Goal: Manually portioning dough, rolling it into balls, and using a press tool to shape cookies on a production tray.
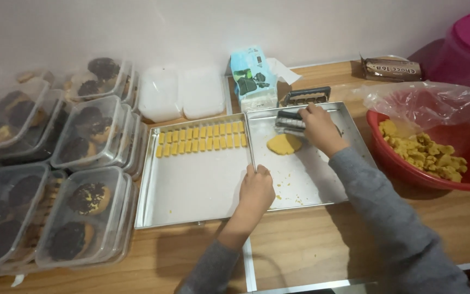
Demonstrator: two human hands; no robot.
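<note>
Two metal baking trays are lying side by side on the wooden worktop [311,239]. The left hand [257,190] is resting on the near edge where they meet, fingers curled, seemingly steadying them. The right hand [319,128] is gripping a ridged metal cutter [289,122] over the right tray [322,190], just beside a flattened yellow dough disc [284,144]. Cut dough pieces [202,139] are lining the left tray [191,190] in two rows.

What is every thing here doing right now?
Left hand: resting on the tray edges.
Right hand: gripping the metal cutter.
Dough disc: flat, uncut.
Left tray: two rows of cut pieces.
Red bowl: holds dough lumps.
Plastic boxes: lidded, stacked.
</note>
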